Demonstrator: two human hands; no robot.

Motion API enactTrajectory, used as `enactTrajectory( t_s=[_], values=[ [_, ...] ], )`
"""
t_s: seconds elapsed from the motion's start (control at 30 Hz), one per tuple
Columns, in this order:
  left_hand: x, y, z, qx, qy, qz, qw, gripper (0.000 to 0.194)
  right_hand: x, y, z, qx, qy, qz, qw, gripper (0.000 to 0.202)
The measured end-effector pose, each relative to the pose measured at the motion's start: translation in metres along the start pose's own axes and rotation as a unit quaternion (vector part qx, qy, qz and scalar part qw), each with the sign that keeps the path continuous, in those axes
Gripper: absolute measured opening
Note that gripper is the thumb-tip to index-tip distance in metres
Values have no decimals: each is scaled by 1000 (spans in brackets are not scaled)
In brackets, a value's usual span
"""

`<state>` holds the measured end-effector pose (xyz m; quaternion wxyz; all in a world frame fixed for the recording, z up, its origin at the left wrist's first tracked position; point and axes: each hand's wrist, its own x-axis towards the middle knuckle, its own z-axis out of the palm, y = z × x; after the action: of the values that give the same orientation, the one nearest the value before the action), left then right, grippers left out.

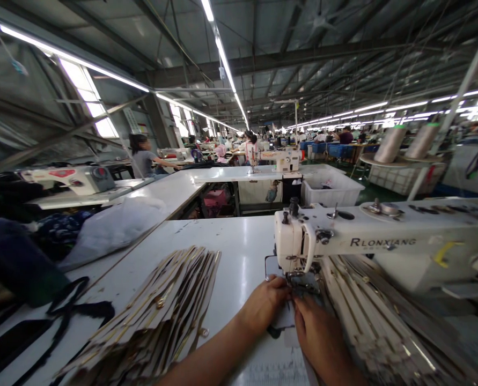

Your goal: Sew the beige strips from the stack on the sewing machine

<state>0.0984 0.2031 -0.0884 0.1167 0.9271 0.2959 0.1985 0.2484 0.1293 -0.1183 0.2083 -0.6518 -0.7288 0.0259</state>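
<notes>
A white sewing machine (343, 230) stands at the right, its needle area low at the front. My left hand (269, 301) is just left of the presser foot, fingers curled and pressed down at the machine bed. Close beside it, my right hand (317, 327) is closed too, thumb side toward the needle. A narrow strip of fabric seems to run under the right hand, but what the fingers grip is mostly hidden. Left of my arms lies a fanned stack of beige strips with gold zippers (170, 305). More such zipper strips (383, 316) lie right of the needle, beneath the machine arm.
The white table (239, 246) extends ahead. Black straps (73, 311) and a white plastic bag (118, 225) lie at the left. Farther off are another sewing machine (279, 159), a white bin (331, 187), thread cones (390, 143) and a seated person (144, 158).
</notes>
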Motion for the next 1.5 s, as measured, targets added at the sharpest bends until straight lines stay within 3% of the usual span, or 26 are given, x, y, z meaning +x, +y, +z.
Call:
enactTrajectory(
  t_s=[0.33, 0.6, 0.83, 0.97, 1.33, 1.5],
  values=[
    [-11, 11, 2, 44, 14, -50, 998, 16, 0, 2, 4, -2, -2, 6, 1000, 41],
    [-8, 6, 6, 36, 32, -58, 997, 14, 0, 2, 1, -1, 9, -4, 1000, 40],
    [-8, 5, 3, 39, 36, -47, 997, 16, 0, 2, 1, -7, 19, -18, 1000, 37],
    [-7, 4, 0, 27, 18, -5, 999, 24, -2, 3, 1, -6, 18, -17, 1000, 34],
    [-8, 2, -1, 0, 6, 18, 1000, 26, -36, 12, 7, 67, 90, -29, 993, 38],
    [-8, 4, -2, 4, 1, 11, 1000, 25, -38, 15, 11, 45, 83, -55, 994, 38]
  ],
)
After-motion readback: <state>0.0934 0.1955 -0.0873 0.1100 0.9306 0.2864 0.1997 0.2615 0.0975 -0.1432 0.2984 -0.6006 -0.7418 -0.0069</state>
